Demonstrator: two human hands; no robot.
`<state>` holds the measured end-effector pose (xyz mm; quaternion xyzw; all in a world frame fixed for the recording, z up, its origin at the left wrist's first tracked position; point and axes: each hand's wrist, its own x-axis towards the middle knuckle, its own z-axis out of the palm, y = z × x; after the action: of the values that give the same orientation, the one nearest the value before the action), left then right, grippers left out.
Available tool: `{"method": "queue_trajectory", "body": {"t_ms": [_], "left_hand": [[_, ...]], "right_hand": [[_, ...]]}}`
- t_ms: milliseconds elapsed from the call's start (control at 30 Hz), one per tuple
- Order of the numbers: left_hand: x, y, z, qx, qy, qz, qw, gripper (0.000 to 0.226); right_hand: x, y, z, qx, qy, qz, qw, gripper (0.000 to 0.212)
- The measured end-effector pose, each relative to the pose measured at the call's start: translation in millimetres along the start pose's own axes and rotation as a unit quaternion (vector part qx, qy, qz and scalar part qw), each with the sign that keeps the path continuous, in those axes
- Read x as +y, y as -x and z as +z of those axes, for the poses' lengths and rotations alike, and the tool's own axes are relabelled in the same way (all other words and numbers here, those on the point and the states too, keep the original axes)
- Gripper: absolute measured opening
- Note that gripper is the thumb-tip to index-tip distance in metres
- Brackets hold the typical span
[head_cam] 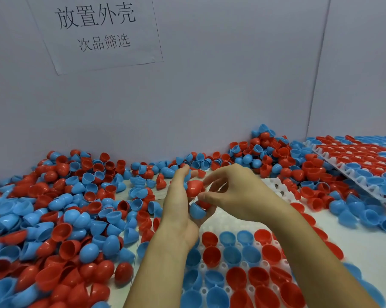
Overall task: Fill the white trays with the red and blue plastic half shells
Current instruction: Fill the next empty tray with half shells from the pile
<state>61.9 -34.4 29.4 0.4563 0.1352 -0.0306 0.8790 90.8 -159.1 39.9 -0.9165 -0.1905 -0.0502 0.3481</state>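
From the head view, both hands meet above the near white tray, a moulded plastic grid of round cups. The left hand stands on edge, fingers loosely cupped round a smooth blue half shell and a glossy red half shell. The right hand reaches in from the right, its thumb and fingertips pinching at a red shell between the two hands. The tray's nearer cups hold red and blue domes, open side up; its far cups stand bare. A loose heap of half shells covers the table to the left and along the grey wall. A second filled tray lies tilted at far right. A paper sign with printed characters hangs on the wall.
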Motion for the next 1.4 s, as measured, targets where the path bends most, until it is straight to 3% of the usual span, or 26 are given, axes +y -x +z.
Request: {"method": "queue_trajectory", "body": {"t_ms": [167, 400, 600, 733, 900, 1100, 1400], "left_hand": [[-0.3, -0.7, 0.4, 0.003, 0.014, -0.006, 1.000, 0.038], [0.3, -1.0, -0.6, 0.011, 0.027, -0.012, 1.000, 0.038], [0.0, -1.9, -0.9, 0.015, 0.018, 0.016, 1.000, 0.022], [1.1, -2.7, -1.3, 0.040, 0.020, 0.019, 0.999, 0.028], [1.3, -3.2, -2.8, 0.057, 0.001, -0.009, 0.998, 0.034], [1.4, -5.0, -2.8, 0.063, -0.022, -0.023, 0.997, 0.027], [0.4, -9.0, -4.4, 0.092, -0.041, -0.009, 0.995, 0.021]], "right_hand": [[-5.1, -1.0, 10.6, 0.025, -0.049, -0.023, 0.998, 0.043], [-2.3, -3.2, 13.5, 0.027, -0.070, -0.022, 0.997, 0.037], [2.2, -5.8, 9.1, 0.031, -0.168, 0.006, 0.985, 0.005], [2.3, -4.6, 6.5, 0.064, -0.213, 0.019, 0.975, 0.016], [2.5, -4.7, 6.4, 0.067, -0.225, 0.032, 0.972, 0.007], [2.6, -4.2, 7.3, 0.078, -0.199, 0.024, 0.977, 0.009], [14.2, 1.3, -16.1, 0.156, -0.231, 0.012, 0.960, 0.009]]}}
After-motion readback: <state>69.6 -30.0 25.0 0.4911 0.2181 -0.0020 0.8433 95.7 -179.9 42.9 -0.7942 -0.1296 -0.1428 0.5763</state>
